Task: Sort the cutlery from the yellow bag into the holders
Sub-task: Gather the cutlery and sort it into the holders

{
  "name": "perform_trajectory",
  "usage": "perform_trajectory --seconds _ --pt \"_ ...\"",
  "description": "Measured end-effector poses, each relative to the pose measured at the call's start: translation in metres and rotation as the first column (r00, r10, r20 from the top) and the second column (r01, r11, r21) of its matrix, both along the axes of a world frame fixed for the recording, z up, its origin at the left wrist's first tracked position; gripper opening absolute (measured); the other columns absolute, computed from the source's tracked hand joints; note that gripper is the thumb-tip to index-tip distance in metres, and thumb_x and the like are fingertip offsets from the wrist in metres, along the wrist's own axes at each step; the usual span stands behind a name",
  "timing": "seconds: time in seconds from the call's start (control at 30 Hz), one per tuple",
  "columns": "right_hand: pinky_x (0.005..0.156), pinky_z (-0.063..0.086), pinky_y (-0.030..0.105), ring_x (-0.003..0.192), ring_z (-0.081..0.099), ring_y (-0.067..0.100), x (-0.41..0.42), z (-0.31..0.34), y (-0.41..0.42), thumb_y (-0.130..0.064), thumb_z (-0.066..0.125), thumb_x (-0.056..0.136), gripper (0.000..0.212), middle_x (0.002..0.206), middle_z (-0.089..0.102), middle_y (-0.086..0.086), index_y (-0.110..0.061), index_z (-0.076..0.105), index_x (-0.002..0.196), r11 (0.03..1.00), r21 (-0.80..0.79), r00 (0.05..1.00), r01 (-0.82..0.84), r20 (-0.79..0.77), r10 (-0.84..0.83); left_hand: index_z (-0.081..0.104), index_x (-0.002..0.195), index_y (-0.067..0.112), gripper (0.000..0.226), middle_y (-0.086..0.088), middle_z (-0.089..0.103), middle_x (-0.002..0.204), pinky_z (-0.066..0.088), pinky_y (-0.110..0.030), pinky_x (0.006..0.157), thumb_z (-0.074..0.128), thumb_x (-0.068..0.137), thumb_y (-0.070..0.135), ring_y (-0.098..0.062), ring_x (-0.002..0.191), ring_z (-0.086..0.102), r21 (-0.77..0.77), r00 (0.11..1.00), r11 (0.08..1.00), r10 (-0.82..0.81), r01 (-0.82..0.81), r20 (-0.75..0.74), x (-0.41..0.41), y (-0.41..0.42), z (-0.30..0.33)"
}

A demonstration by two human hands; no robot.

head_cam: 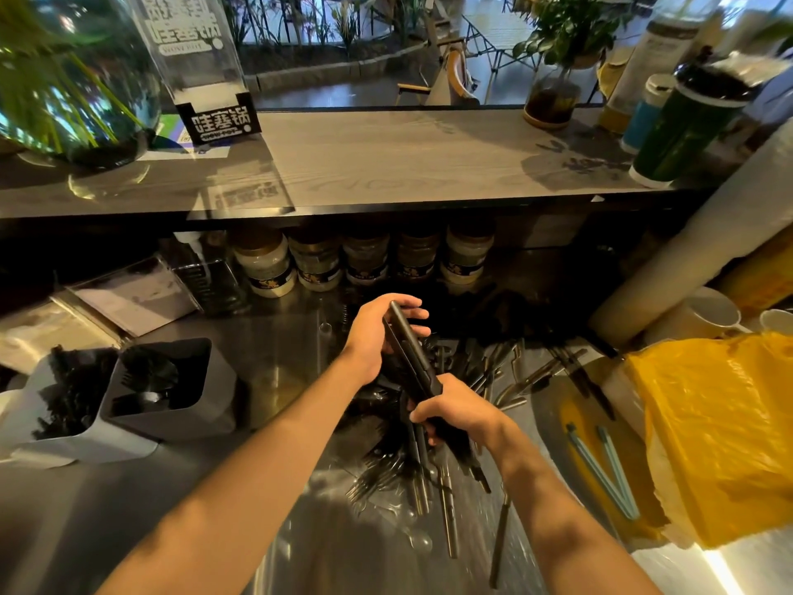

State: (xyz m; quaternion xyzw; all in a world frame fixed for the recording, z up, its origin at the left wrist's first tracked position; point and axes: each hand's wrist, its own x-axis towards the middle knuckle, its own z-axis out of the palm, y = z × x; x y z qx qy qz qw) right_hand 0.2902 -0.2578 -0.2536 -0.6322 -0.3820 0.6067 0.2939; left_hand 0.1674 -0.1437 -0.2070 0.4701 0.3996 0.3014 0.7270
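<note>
I see left hand (pixel 377 332) grip and right hand (pixel 455 412) grip both curled around dark cutlery bundle (pixel 414 358) | above cutlery pile (pixel 429 465) on surface | holders (pixel 128 392) left

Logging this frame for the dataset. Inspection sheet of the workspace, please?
Surface: steel counter, reflective, under a wooden shelf.
Job's things: loose cutlery pile; yellow bag at right; two holders at left, partly filled.
Clutter: jars at the back, white mugs, two pale blue sticks.
Grippers: left hand and right hand both grip a dark bundle.
Cables: nothing seen.
Surroundings: glass vase, sign, plants, bottles.
</note>
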Motion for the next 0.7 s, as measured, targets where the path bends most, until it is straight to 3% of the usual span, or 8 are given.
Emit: perform_trajectory --seconds 0.13,0.27,0.37,0.5,0.6,0.7 --pt "0.057 0.053 0.032 0.059 0.061 0.022 -0.001 -0.001 -0.002 -0.003 0.069 0.076 0.005 0.065 0.061 0.009 -0.006 0.066 0.075 0.999 -0.005 0.999 0.049 0.012 -0.049 0.066 0.092 0.007 0.043 -0.012 0.067 0.086 0.055 -0.042 0.081 0.034 0.107 0.031 -0.029 0.076 0.069 0.063 0.999 0.998 -0.025 0.028 -0.041 0.010 -0.001 0.001" --pt "0.043 0.039 0.024 0.042 0.046 0.017 -0.004 0.010 0.001 0.003 0.065 0.069 0.012 0.051 0.048 0.008 -0.005 0.057 0.064 0.966 0.050 0.965 0.253 -0.088 -0.249 0.065 0.125 0.019 0.046 -0.008 0.072 0.113 0.051 -0.041 0.094 0.032 0.106 0.046 -0.025 0.107 0.068 0.007 0.998 0.999 0.043 -0.043 -0.054 0.010 0.006 -0.001" --pt "0.040 0.032 0.020 0.034 0.037 0.016 0.000 0.028 0.015 0.001 0.058 0.061 0.011 0.046 0.038 0.006 -0.007 0.051 0.061 0.841 0.070 0.789 0.536 -0.394 -0.471 0.058 0.133 0.022 0.050 -0.004 0.071 0.118 0.050 -0.043 0.093 0.029 0.105 0.051 -0.025 0.113 0.066 -0.120 0.994 0.987 0.108 -0.110 -0.017 0.005 -0.001 -0.014" --pt "0.042 0.035 0.021 0.035 0.036 0.013 0.006 0.052 0.033 0.004 0.042 0.079 0.024 0.046 0.034 -0.001 -0.013 0.042 0.062 0.649 0.053 0.482 0.759 -0.716 -0.505 0.061 0.127 0.016 0.059 -0.008 0.070 0.109 0.049 -0.039 0.082 0.027 0.103 0.057 -0.023 0.096 0.067 -0.301 1.000 0.953 -0.001 -0.008 -0.029 0.004 -0.036 -0.035" --pt "0.043 0.037 0.023 0.038 0.037 0.012 0.003 0.059 0.034 0.004 0.040 0.082 0.031 0.047 0.035 -0.003 -0.017 0.043 0.059 0.567 0.059 0.410 0.822 -0.752 -0.516 0.063 0.124 0.011 0.063 -0.017 0.070 0.118 0.052 -0.052 0.091 0.030 0.101 0.060 -0.035 0.113 0.065 -0.414 0.998 0.909 0.053 -0.042 0.015 0.007 -0.048 -0.043" --pt "0.045 0.035 0.023 0.039 0.037 0.012 0.001 0.060 0.032 -0.001 0.047 0.073 0.023 0.049 0.036 -0.002 -0.018 0.048 0.057 0.499 0.086 0.366 0.862 -0.787 -0.497 0.064 0.121 0.011 0.061 -0.015 0.075 0.108 0.054 -0.051 0.092 0.031 0.101 0.058 -0.034 0.104 0.070 -0.528 0.966 0.828 0.255 -0.189 0.053 0.005 -0.048 -0.042"
